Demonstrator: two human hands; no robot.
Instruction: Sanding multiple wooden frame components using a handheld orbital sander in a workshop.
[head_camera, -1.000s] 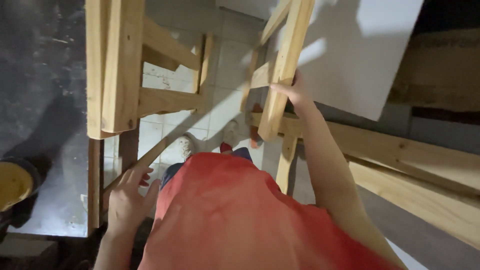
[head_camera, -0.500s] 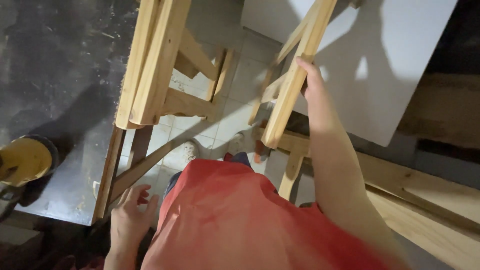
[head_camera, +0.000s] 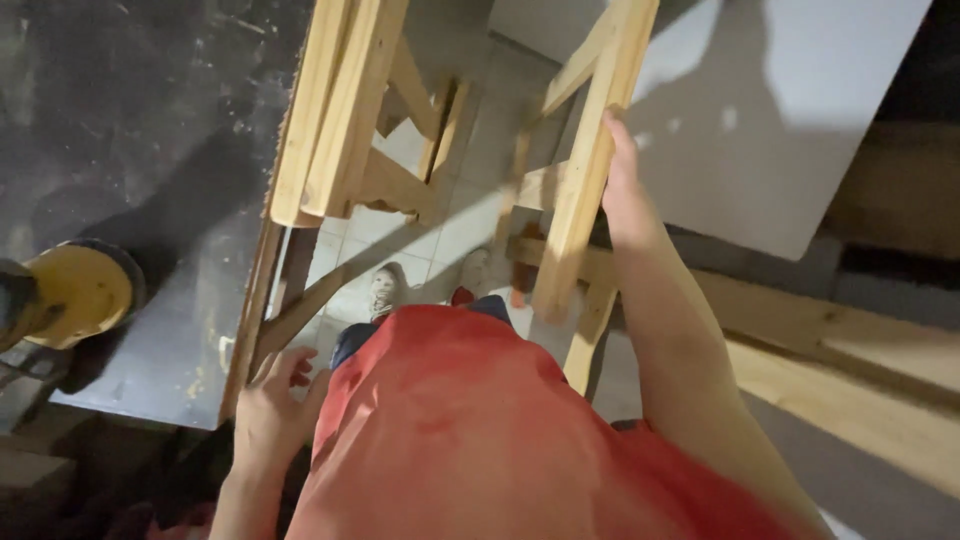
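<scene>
The right hand (head_camera: 625, 190) wraps around a pale wooden leg (head_camera: 590, 160) of an unfinished timber frame (head_camera: 400, 180), thumb and fingers closed on the leg about halfway along its visible length. The leg runs steeply from the top of the view down toward the person's body, and the hand sits on its right side, with the forearm stretching back to the lower right. The left hand (head_camera: 268, 400) rests low at the left, fingers curled against the lower end of a slanted brace (head_camera: 300, 310) where it meets the frame's left upright (head_camera: 255, 300); whether it truly grips that wood or only presses on it I cannot tell.

The frame stands between the two hands, its left side made of doubled rails (head_camera: 330, 110) and its right side of the held leg, joined by short crosspieces (head_camera: 540, 185). Below it shows a tiled floor (head_camera: 440, 235) and the person's shoes (head_camera: 385, 290). A dark, dusty worktop (head_camera: 130, 150) lies to the left, with a yellow round tool (head_camera: 85, 290) near its edge, well apart from the left hand. A pale sheet of board (head_camera: 780, 120) lies to the right of the held leg, and a long timber beam (head_camera: 850, 340) runs beneath the right forearm. A red shirt (head_camera: 470, 430) fills the bottom of the view.
</scene>
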